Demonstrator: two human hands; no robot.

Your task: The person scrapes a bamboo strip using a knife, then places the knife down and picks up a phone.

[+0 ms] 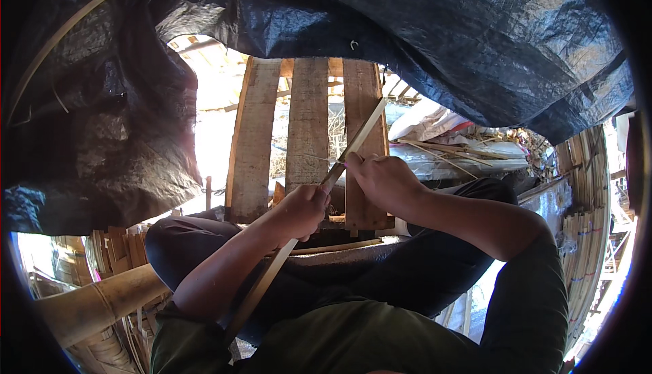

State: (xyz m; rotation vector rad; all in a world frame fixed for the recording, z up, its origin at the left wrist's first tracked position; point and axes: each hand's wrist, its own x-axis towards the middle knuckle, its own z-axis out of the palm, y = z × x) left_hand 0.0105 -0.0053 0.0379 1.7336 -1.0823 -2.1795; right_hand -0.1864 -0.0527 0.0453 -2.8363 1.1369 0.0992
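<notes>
long pale bamboo strip (299, 235), slanted, hand-held

Likely outdoor bamboo workshop, black tarp (407, 27) overhead, stacked bamboo strips (589, 238), plank pallet (309, 129)

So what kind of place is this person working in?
Probably a makeshift outdoor bamboo-working shelter. A dark tarpaulin hangs as a roof, rough wooden planks stand in front, and bundled bamboo slats are stacked at the right. Both hands, left hand and right hand, hold a long bamboo strip.

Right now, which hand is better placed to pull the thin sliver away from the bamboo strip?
Probably the right hand: its fingertips already pinch at the split point on the bamboo strip, while the left hand grips the strip lower, steadying it.
</notes>
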